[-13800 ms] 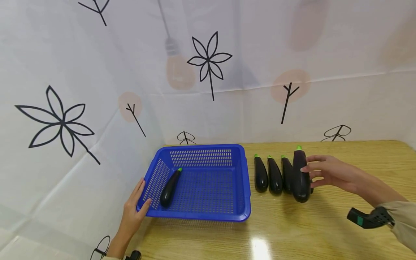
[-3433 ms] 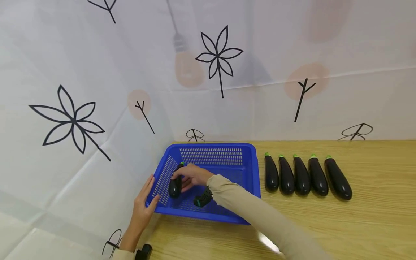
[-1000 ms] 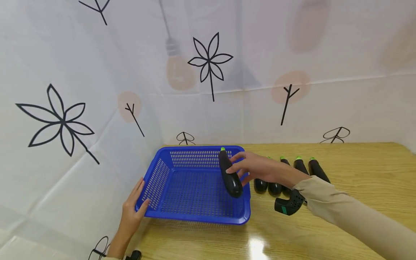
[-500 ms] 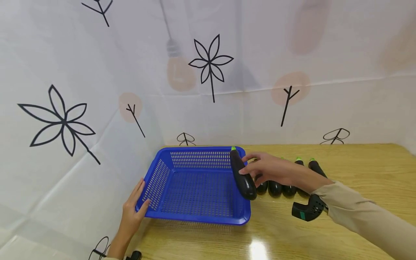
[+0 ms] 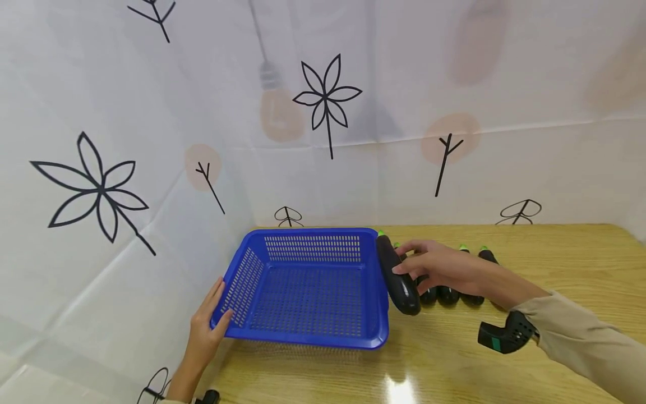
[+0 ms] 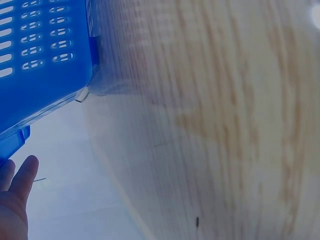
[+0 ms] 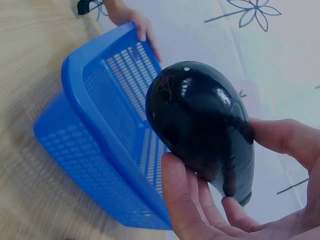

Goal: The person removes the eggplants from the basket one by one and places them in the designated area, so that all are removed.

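Observation:
My right hand (image 5: pixel 429 266) grips a dark purple eggplant (image 5: pixel 397 275) with a green stem, holding it in the air just right of the blue perforated basket (image 5: pixel 303 280). In the right wrist view the same eggplant (image 7: pixel 205 130) lies between my thumb and fingers (image 7: pixel 185 200), with the basket (image 7: pixel 95 150) behind it. My left hand (image 5: pixel 207 325) rests on the basket's near-left corner, fingers straight. Nothing lies inside the basket. In the left wrist view only my fingertips (image 6: pixel 15 185) and the basket's corner (image 6: pixel 40 55) show.
Several more eggplants (image 5: pixel 461 280) lie in a row on the wooden table (image 5: pixel 555 269) behind my right hand, partly hidden by it. A white curtain (image 5: pixel 151 140) printed with flowers closes off the back and left side.
My right hand has carried the eggplant rightwards, from over the basket's right side to just outside its right rim, lower toward the table. The left hand has not moved.

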A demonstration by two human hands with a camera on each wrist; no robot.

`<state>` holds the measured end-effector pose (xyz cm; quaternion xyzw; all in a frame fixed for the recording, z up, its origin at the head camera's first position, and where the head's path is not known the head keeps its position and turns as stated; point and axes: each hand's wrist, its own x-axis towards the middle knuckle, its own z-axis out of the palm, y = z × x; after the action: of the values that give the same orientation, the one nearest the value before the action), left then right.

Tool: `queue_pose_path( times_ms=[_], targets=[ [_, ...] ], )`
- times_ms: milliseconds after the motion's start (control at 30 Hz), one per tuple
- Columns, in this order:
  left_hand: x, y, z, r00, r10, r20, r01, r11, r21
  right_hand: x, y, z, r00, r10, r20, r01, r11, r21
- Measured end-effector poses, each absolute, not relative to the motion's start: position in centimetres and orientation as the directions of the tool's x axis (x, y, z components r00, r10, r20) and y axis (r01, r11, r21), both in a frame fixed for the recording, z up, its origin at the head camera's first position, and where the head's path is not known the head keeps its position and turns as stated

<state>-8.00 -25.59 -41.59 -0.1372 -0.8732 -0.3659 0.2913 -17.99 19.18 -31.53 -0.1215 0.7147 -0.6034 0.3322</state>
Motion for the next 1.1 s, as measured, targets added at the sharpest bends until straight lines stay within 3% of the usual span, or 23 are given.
queue_pose_path(
  times_ms=[1100],
  targets=[
    [-8.0, -25.5, -41.7, -0.803, 0.012, 0.596, 0.436, 0.695, 0.572, -18.4, 25.1, -32.8, -0.774, -0.521, -0.358, 0.233, 0.291, -0.928]
  ],
)
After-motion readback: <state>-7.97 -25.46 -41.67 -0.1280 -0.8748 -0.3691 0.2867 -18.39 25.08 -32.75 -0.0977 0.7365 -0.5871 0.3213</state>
